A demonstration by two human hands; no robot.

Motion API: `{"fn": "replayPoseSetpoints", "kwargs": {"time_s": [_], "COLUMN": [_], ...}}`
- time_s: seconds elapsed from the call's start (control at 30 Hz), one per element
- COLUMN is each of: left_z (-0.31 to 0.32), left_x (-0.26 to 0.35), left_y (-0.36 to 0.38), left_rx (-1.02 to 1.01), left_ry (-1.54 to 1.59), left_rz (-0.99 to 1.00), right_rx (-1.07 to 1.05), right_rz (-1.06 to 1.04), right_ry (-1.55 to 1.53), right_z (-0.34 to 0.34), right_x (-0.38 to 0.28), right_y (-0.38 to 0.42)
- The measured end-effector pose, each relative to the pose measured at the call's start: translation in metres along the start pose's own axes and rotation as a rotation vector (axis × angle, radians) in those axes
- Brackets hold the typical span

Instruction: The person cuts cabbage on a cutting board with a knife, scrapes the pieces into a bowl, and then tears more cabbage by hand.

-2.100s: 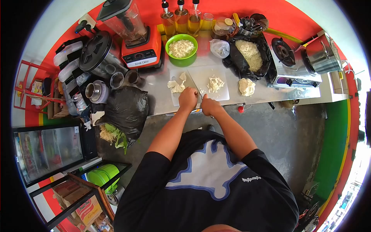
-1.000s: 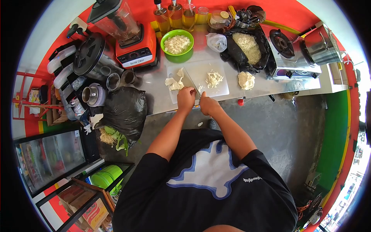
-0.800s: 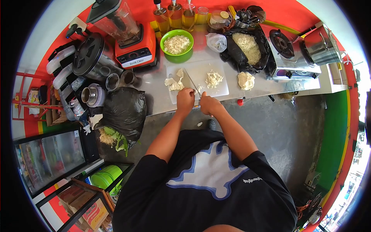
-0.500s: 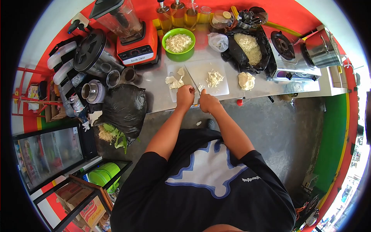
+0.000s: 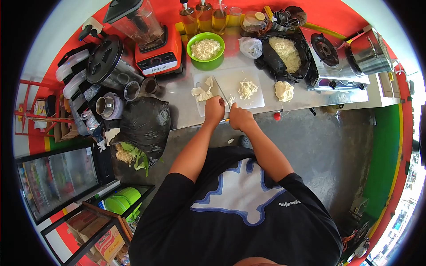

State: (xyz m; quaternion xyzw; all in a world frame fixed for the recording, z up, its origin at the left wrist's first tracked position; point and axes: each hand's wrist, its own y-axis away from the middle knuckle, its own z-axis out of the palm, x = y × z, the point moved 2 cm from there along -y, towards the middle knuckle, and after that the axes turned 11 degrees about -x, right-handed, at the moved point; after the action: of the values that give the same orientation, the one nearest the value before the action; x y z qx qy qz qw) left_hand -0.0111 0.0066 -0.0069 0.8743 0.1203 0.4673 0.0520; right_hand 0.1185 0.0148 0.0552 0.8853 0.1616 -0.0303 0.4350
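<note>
A white cutting board (image 5: 225, 81) lies at the counter's near edge. My right hand (image 5: 241, 118) is wrapped round the handle of a knife (image 5: 221, 90), its blade slanting away to the left across the board. My left hand (image 5: 215, 111) is closed beside the blade; whatever its fingers hold is hidden. Just beyond it lie pale, thin vegetable slices (image 5: 203, 94), possibly cabbage. To the right of the knife sits a small pile of pale shreds (image 5: 247, 89). A larger pale chunk (image 5: 284, 91) rests on the counter right of the board.
Behind the board stands a green bowl (image 5: 206, 64) of pale shreds. A black bag (image 5: 305, 73) with more shreds is by the gas stove (image 5: 330, 84). At left are a red blender (image 5: 159, 55) and a full black plastic bag (image 5: 144, 126), overhanging the steel counter (image 5: 184, 111).
The whole view has shifted very slightly. Both hands stay at almost the same place on the board, and the knife keeps nearly the same slant.
</note>
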Motion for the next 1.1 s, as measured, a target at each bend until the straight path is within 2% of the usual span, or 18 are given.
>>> {"fn": "replayPoseSetpoints", "kwargs": {"time_s": [0.4, 0.7, 0.73, 0.8, 0.93, 1.03, 1.1], "left_z": [0.005, 0.01, 0.012, 0.016, 0.021, 0.023, 0.022], "left_x": [0.003, 0.008, 0.011, 0.02, 0.035, 0.034, 0.031], "left_y": [0.007, -0.001, -0.003, -0.003, -0.007, -0.01, -0.009], "left_rx": [0.082, 0.039, 0.047, 0.108, 0.184, 0.153, 0.087], "left_ry": [-0.097, -0.123, -0.117, -0.3, -0.285, -0.232, -0.287], "left_rz": [0.131, 0.091, 0.092, 0.117, 0.164, 0.142, 0.161], "right_rx": [0.073, 0.129, 0.133, 0.168, 0.229, 0.257, 0.268], "right_rz": [-0.026, -0.117, -0.118, -0.063, -0.03, -0.026, -0.107], "right_ry": [-0.15, -0.127, -0.118, -0.149, -0.171, -0.229, -0.231], "right_z": [0.006, 0.015, 0.016, 0.017, 0.013, 0.007, 0.006], "right_x": [0.008, 0.03, 0.037, 0.053, 0.072, 0.073, 0.067], "right_y": [-0.002, -0.005, -0.007, -0.01, -0.012, -0.009, -0.007]}}
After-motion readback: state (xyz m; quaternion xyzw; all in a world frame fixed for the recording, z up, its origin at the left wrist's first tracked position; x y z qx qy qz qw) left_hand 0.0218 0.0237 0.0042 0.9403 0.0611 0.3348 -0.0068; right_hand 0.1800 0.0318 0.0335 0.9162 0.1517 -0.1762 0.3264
